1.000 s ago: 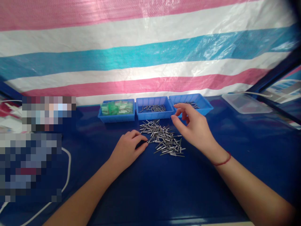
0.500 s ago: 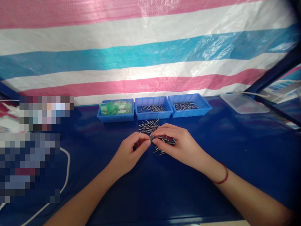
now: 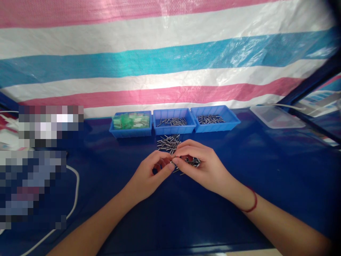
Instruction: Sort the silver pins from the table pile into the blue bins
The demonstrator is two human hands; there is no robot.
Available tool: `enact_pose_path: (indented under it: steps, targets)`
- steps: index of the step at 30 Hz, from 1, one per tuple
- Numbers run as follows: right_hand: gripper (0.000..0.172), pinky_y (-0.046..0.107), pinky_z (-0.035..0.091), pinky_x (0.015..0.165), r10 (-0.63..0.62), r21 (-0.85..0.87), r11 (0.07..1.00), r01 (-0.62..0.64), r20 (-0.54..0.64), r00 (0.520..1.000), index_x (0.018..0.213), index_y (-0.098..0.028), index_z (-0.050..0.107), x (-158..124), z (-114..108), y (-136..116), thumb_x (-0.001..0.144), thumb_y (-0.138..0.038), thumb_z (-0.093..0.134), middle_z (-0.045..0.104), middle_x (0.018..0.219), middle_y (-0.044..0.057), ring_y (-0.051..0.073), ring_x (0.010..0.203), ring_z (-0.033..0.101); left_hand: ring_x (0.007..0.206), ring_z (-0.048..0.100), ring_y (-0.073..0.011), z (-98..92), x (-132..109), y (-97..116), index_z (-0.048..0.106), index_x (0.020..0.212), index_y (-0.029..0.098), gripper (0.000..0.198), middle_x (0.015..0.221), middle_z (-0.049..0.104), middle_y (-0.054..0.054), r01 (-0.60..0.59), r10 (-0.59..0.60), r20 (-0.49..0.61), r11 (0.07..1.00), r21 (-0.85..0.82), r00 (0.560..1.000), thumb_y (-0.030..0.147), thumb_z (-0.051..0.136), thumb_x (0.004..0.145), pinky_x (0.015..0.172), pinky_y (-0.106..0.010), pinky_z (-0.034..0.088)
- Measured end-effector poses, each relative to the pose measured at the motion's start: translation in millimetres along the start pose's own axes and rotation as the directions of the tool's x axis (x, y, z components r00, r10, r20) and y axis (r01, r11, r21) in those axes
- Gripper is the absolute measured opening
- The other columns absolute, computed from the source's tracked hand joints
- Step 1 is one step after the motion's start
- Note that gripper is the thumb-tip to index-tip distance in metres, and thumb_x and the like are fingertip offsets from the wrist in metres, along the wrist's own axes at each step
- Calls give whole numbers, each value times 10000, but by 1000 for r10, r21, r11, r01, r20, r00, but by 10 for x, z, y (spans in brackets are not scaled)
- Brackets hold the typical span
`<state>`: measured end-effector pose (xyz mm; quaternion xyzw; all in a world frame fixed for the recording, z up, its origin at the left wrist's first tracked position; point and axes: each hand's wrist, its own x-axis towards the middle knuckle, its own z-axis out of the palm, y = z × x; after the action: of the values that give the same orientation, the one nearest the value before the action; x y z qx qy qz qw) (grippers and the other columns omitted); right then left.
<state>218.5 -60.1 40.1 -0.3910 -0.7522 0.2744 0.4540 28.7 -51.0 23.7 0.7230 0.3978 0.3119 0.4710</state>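
Steel-grey pins (image 3: 167, 142), thin and straight, lie heaped on the glossy blue worktop (image 3: 186, 213), just in front of the middle blue plastic tray (image 3: 173, 131). Most of their long axes run roughly left to right. Your left hand (image 3: 149, 176) and right hand (image 3: 206, 165) meet over the heap, each grip pinched narrow; any pin held is hidden. Since half a second ago, your fingertips have closed together.

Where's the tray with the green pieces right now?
Head view: the green-piece tray sits leftmost in the row of three blue trays, beside the middle tray, beyond the left hand.
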Motion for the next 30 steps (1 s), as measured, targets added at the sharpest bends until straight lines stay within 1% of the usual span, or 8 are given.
enact_pose_path:
  steps: [9, 15, 18, 20, 22, 24, 27, 30]
  targets:
    - [113, 293, 504, 718, -73, -81, 994, 69, -48, 996, 829, -213, 623, 13, 9, -22, 800, -106, 600, 610, 911, 51, 158, 822, 611, 748, 555, -130, -17, 13, -20, 587, 898, 189, 118, 865, 574, -17, -36, 42, -134, 998, 44, 990, 304, 575, 871, 664, -236, 453]
    - [128, 285, 490, 740, -74, -88, 993, 74, 8, 997, 824, -193, 629, 13, 71, 10, 800, -81, 572, 610, 908, 64, 154, 826, 604, 720, 544, -117, -25, -4, 4, 558, 855, 188, 72, 841, 561, -4, -77, 95, -196, 992, 96, 976, 260, 570, 854, 655, -226, 448]
    - [110, 267, 471, 671, -13, -27, 1000, 14, 35, 999, 781, -187, 629, -8, 144, 23, 802, -96, 571, 625, 794, 34, 137, 720, 585, 724, 554, -118, -12, -10, 0, 551, 878, 193, 101, 839, 565, 1, -61, 79, -193, 993, 96, 978, 286, 580, 852, 667, -231, 451]
    - [78, 251, 450, 599, 113, 68, 991, -111, -17, 993, 760, -183, 622, -6, 170, 59, 813, -146, 577, 618, 716, 12, 123, 634, 553, 733, 563, -120, -18, -4, -17, 539, 966, 203, 159, 838, 569, 8, -25, 43, -217, 996, 87, 975, 308, 583, 856, 672, -235, 450]
    - [86, 242, 433, 549, 276, 195, 949, -249, -127, 953, 750, -176, 616, 22, 148, 135, 817, -225, 596, 601, 673, 2, 114, 586, 525, 729, 566, -119, -45, 10, -36, 512, 1060, 208, 238, 851, 574, 10, 23, 1, -256, 996, 91, 967, 324, 577, 863, 658, -235, 447]
    - [144, 237, 416, 517, 411, 312, 890, -331, -240, 879, 734, -171, 609, 76, 69, 257, 800, -298, 627, 563, 621, -15, 105, 544, 496, 712, 564, -118, -87, 32, -49, 507, 1104, 206, 271, 866, 581, 6, 65, -27, -279, 989, 131, 960, 335, 564, 873, 632, -234, 440]
    - [200, 223, 357, 434, 549, 454, 811, -368, -375, 747, 718, -173, 592, 169, -120, 487, 749, -354, 671, 516, 566, -42, 80, 457, 437, 689, 557, -120, -147, 65, -57, 569, 1066, 197, 229, 872, 598, -4, 91, -17, -262, 957, 275, 965, 324, 563, 875, 613, -238, 433]
    - [210, 213, 338, 398, 590, 478, 797, -369, -485, 646, 717, -174, 592, 231, -303, 692, 713, -360, 690, 501, 545, -49, 75, 431, 425, 716, 574, -130, -165, 81, -69, 631, 978, 195, 154, 916, 614, -21, 48, 35, -184, 902, 428, 982, 283, 558, 875, 653, -250, 452]
